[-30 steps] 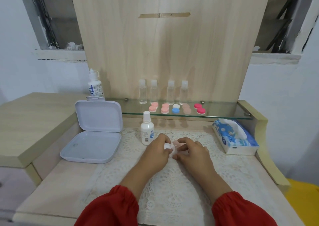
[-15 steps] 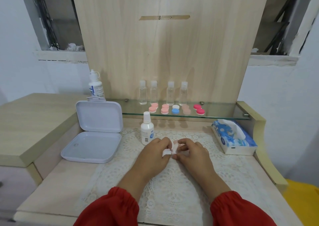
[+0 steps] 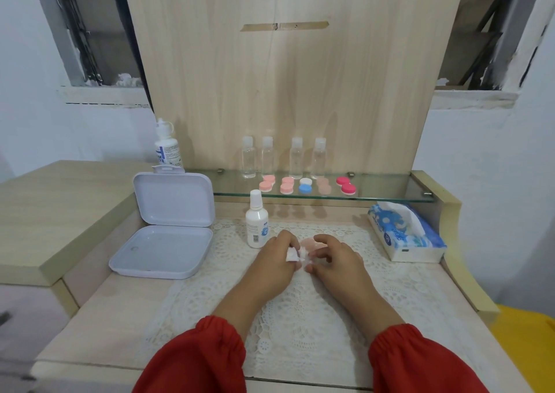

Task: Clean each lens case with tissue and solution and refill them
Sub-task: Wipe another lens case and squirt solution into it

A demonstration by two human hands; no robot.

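The right hand (image 3: 339,260) curled its fingers around a pale pink lens case (image 3: 309,245), which sat just beyond its fingertips. The left hand (image 3: 276,257) pinched a crumpled white tissue (image 3: 292,254) against that case's near side.

You are facing a wooden back panel (image 3: 285,92) with a taped slot, and a white hinged box (image 3: 168,227) is lying open on the left, beside a lace mat (image 3: 390,287) covering the desk.
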